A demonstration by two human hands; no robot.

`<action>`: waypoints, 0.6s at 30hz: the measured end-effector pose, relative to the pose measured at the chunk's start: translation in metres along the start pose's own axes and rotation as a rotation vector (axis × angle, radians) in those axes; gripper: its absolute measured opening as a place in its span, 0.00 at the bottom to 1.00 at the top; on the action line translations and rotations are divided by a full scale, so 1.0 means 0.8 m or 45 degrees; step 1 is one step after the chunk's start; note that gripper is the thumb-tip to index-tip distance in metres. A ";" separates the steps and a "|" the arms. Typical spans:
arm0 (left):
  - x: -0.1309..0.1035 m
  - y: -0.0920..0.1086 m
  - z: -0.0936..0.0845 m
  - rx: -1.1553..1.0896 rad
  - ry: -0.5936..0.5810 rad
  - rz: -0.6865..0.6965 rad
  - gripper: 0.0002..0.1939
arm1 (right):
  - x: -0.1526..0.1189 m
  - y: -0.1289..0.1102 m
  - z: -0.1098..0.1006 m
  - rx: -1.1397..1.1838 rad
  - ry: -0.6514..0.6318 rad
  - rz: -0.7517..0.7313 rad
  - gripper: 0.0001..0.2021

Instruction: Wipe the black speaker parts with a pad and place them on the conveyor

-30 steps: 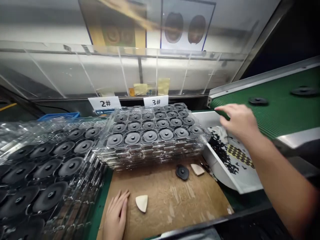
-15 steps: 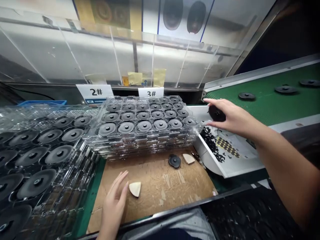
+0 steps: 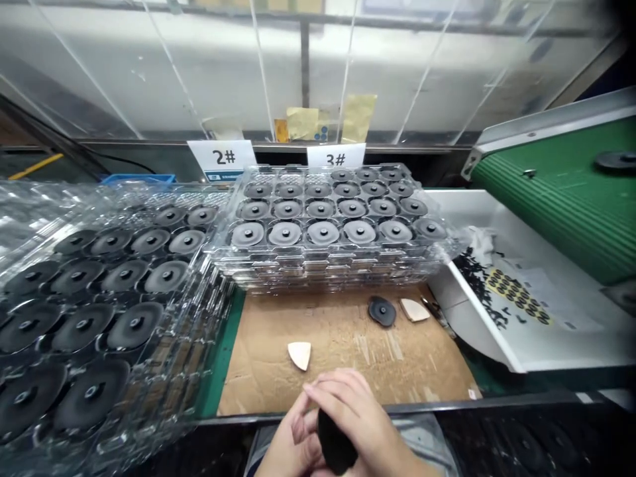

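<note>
My left hand point(image 3: 291, 442) and my right hand point(image 3: 365, 421) come together at the bottom middle, in front of the board's near edge. Between them they hold a black rounded part point(image 3: 334, 442), tilted on edge and partly covered by the fingers. Just beyond, a cream wedge-shaped pad point(image 3: 300, 355) lies on the brown board point(image 3: 338, 338). A similar black part with a central knob point(image 3: 382, 311) rests farther right, beside a second cream wedge point(image 3: 414, 310).
Stacked clear trays point(image 3: 322, 255) of black parts stand behind the board; more trays point(image 3: 144, 331) fill the left. At right, a white bin point(image 3: 501, 341) holds small black pieces and yellow stickers point(image 3: 519, 296). A green conveyor point(image 3: 571, 192) carries a black part point(image 3: 616, 161).
My right hand has brought the black part from above the white bin down to the bottom middle. My left hand has left the cream wedge and joined it. The view has turned right.
</note>
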State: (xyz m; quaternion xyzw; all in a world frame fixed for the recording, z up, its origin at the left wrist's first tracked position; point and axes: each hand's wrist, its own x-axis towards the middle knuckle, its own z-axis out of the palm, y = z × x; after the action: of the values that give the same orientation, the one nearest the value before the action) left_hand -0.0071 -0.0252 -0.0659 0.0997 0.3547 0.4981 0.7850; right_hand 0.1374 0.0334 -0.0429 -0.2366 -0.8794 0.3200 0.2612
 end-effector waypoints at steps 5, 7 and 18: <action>-0.030 0.019 -0.033 -0.298 0.213 0.058 0.22 | 0.022 0.024 0.018 0.050 -0.149 0.376 0.39; -0.035 0.032 -0.038 -0.360 0.249 0.180 0.21 | 0.037 0.043 0.033 0.003 -0.034 0.571 0.27; -0.042 0.070 -0.044 -0.444 0.276 0.391 0.20 | 0.081 0.044 0.080 0.141 -0.037 0.388 0.10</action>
State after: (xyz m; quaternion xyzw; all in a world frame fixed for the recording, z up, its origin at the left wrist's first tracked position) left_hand -0.0785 -0.0342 -0.0477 -0.0383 0.3263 0.6729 0.6628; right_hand 0.0586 0.0672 -0.0890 -0.3478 -0.8180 0.4074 0.2097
